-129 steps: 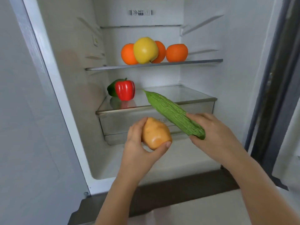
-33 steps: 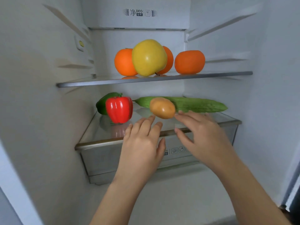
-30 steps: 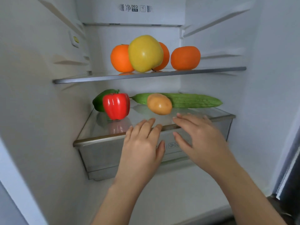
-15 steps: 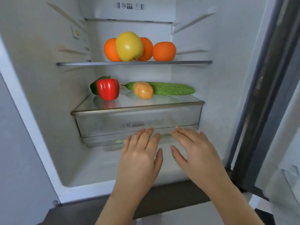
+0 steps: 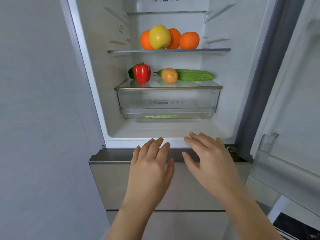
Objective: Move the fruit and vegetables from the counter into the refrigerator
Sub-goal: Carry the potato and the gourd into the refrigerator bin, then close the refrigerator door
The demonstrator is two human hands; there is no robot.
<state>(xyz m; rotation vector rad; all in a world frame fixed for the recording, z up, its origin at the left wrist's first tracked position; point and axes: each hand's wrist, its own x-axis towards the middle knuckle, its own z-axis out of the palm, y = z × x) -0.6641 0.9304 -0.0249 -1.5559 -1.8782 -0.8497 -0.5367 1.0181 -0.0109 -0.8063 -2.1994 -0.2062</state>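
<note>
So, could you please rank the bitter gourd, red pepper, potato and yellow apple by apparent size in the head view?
1. bitter gourd
2. yellow apple
3. red pepper
4. potato
Last two look close.

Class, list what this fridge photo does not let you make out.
Head view only.
Green pepper: mostly hidden behind the red pepper.
Drawer label: too small and blurred to read.
Counter: out of frame, so remaining produce unknown.
</note>
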